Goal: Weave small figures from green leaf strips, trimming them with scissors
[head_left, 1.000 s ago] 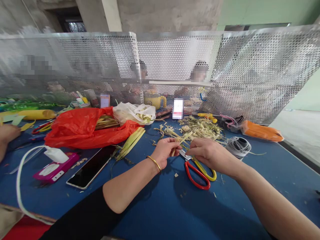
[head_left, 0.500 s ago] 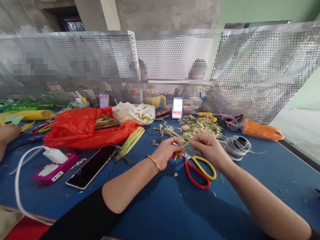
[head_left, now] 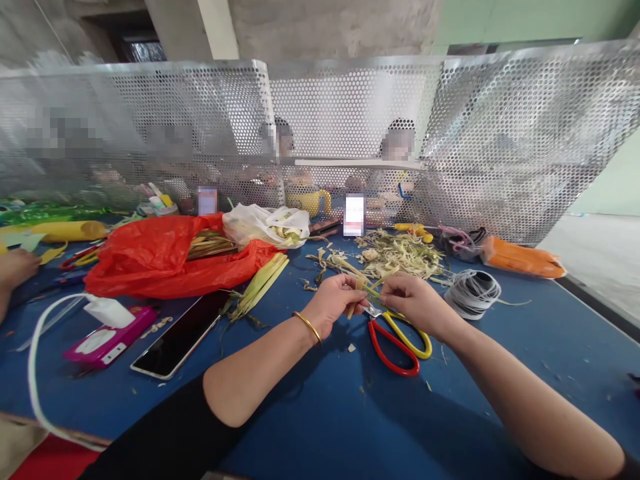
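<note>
My left hand is closed around a small bundle of pale dried plant leaf strips, its fingertips pinching them. From the bundle a thin greenish strip runs to my right hand, whose thumb and fingers are pressed together on it. Just below both hands lie scissors with one red and one yellow handle, blades partly hidden under my left fingers. Behind the hands spreads a heap of leaf scraps. A spool of grey cord stands close to my right wrist.
A red plastic bag with dried leaves, a white bag and a phone lie left. A purple power strip has a charger plugged in. A perforated metal screen stands behind. Another person's hand is at far left.
My right hand has turned slightly and its fingers have curled in more around the strip. My left hand stays nearly in place on the bundle.
</note>
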Demonstrator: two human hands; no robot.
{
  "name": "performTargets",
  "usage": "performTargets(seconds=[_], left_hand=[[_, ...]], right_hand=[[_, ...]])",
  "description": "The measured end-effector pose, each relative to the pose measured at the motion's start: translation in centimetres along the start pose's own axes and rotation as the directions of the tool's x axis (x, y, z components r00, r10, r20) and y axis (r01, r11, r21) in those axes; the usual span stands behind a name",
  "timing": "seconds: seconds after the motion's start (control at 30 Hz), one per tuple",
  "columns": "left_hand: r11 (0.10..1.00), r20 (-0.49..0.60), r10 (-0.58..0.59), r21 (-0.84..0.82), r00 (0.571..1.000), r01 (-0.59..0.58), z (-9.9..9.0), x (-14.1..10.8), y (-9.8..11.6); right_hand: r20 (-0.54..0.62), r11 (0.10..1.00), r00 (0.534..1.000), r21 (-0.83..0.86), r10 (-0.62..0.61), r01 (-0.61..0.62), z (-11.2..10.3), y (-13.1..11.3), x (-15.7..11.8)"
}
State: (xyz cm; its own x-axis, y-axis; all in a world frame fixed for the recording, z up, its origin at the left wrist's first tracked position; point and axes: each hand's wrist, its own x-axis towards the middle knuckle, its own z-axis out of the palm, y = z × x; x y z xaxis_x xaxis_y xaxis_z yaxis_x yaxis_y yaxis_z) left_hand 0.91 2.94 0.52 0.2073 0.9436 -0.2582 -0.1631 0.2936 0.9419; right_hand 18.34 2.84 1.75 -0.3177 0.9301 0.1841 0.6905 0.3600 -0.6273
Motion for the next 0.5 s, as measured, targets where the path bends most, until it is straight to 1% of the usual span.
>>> performTargets(seconds=[0.2,0.3,0.4,0.5], left_hand=[[1.0,0.015,0.01,0.018,1.0,-0.01,0.0,0.0,-0.1],[0.999,0.032,0.007,0.031,0.999,-0.008,0.0,0.1,-0.3],[1.0,0.027,0.004,0.008,1.0,-0.004,0.0,0.1,-0.5],[0.999,0.059,-0.034,0.031,0.998,0.032,0.0,0.1,-0.5]], right_hand=[[-0.014,0.996,0.999,-0.076,-0.041,0.04,0.1,-0.1,0.0],[-0.027,0.979,0.998,-0.196,-0.062,0.055,0.2,-0.6,-0.4],[-0.046,0.942,0.995,-0.33,-0.084,0.065,0.4,-1.2,-0.9],[-0.043,0.923,0.995,-0.378,-0.088,0.066,0.5,-1.5,-1.0]])
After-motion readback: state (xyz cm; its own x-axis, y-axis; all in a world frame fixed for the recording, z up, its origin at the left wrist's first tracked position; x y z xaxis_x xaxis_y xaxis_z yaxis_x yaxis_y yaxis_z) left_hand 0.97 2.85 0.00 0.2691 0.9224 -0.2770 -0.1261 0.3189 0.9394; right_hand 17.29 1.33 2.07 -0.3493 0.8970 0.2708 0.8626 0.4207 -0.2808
